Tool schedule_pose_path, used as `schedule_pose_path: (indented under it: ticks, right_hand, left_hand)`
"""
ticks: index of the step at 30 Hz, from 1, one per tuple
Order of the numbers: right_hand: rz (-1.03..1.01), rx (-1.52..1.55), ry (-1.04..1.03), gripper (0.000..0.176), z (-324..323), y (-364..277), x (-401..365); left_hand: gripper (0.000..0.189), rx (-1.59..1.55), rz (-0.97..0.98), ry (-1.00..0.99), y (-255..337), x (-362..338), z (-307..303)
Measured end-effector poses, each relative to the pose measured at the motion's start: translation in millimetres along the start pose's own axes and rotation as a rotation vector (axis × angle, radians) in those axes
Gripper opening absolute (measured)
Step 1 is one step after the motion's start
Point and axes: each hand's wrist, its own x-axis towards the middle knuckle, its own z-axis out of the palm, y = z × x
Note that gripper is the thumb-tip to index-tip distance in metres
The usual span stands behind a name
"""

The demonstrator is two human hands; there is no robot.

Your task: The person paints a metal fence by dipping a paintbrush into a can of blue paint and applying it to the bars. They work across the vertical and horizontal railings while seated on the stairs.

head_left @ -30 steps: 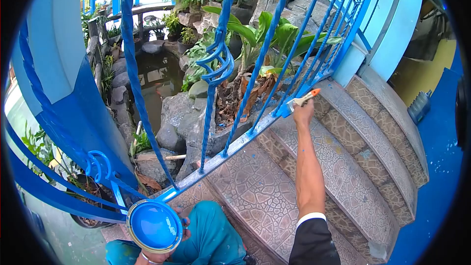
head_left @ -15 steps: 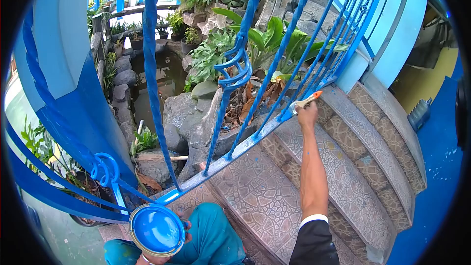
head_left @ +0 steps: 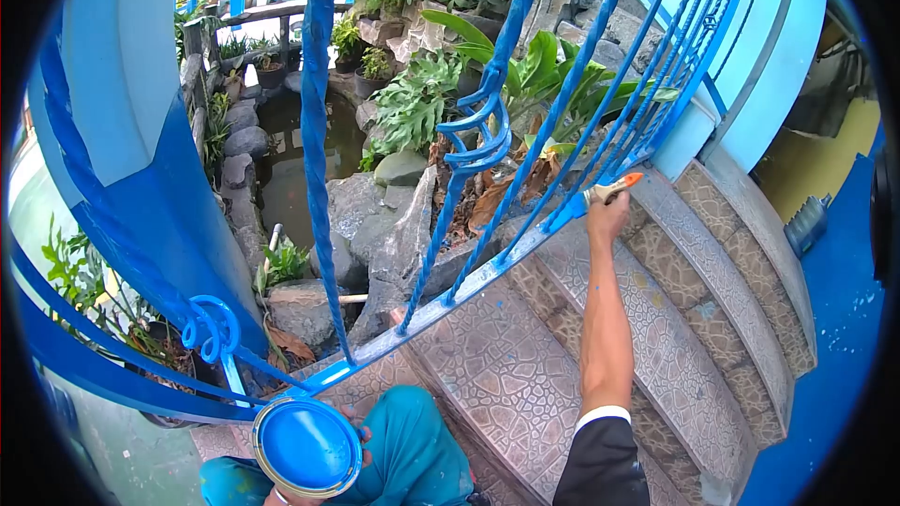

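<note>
My right hand (head_left: 607, 215) is closed around a paintbrush (head_left: 619, 189) with an orange-tipped handle. Its bristles touch the lower rail (head_left: 473, 285) of a blue metal railing, near the bases of the far bars. Behind the brush the rail is patchy, with pale and blue stretches. Close to my lap, my left hand (head_left: 365, 442) grips an open can (head_left: 257, 450) from beneath and the side. Glossy blue paint (head_left: 307, 445) is in the can, and part of my left hand is hidden by it.
Twisted blue bars (head_left: 317, 150) rise from the rail. Stone-patterned steps (head_left: 506, 365) curve along the right. Beyond the railing lie a small pond (head_left: 309, 164), rocks (head_left: 398, 225) and leafy plants (head_left: 422, 103). A blue pillar (head_left: 178, 215) stands at left.
My right hand and the brush have shifted slightly right along the rail. The view has tilted a little, so the railing appears further right. The can stays in my left hand.
</note>
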Motion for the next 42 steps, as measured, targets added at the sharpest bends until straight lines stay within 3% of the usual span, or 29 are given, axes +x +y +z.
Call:
schedule_pose_path:
  ticks: [2, 4, 11, 13, 14, 20, 22, 25, 27, 29, 32, 34, 36, 38, 42]
  right_hand:
    - [-0.049, 0.015, -0.006, 0.03, -10, -20, -8]
    - [-0.132, 0.07, -0.075, 0.027, -21, -29, -18]
    - [-0.762, -0.129, -0.228, 0.021, -32, 13, -53]
    - [-0.822, -0.084, -0.315, 0.019, -36, 4, -67]
    - [-0.815, -0.098, -0.276, 0.019, -37, 1, -66]
    - [-0.814, -0.216, -0.208, 0.019, -36, 3, -46]
    - [-0.854, -0.224, -0.308, 0.02, -38, 0, -47]
    - [-0.805, -0.179, -0.252, 0.02, -35, -3, -43]
    - [-0.806, -0.207, -0.198, 0.017, -32, -4, -34]
    - [-0.799, -0.252, -0.196, 0.015, -30, -4, -28]
    - [-0.786, -0.297, -0.27, 0.015, -25, 1, -28]
    - [-0.779, -0.272, -0.296, 0.016, -25, -5, -33]
    - [-0.721, -0.257, -0.22, 0.016, -24, -9, -33]
    - [-0.636, -0.301, -0.154, 0.017, -23, -7, -27]
    - [-0.612, -0.278, -0.216, 0.018, -23, 2, -26]
  left_hand:
    - [0.047, 0.038, 0.022, -0.088, -9, 2, 10]
    - [0.047, 0.017, -0.012, -0.022, -4, 6, 5]
    - [0.046, 0.425, 0.033, -0.148, 6, 8, -6]
    - [0.046, 0.135, 0.019, -0.082, 15, 13, -25]
    - [0.046, -0.011, 0.011, -0.046, 18, 13, -35]
    - [0.046, 0.118, 0.022, -0.102, 10, 6, -19]
    - [0.051, 0.178, -0.093, -0.145, -18, 19, 42]
    - [0.058, 0.211, -0.088, -0.036, -27, 10, 69]
    - [0.054, 0.219, -0.023, -0.029, -19, 7, 53]
    - [0.046, 0.222, 0.06, -0.154, -1, 8, 2]
    - [0.044, 0.48, 0.195, -0.128, 2, 11, -11]
    - [0.055, 0.131, -0.05, -0.086, -17, 8, 51]
    - [0.063, -0.008, -0.13, -0.037, -24, 6, 63]
    - [0.066, 0.073, -0.049, 0.011, -23, 8, 39]
    - [0.073, 0.069, -0.115, -0.119, -24, 10, 44]
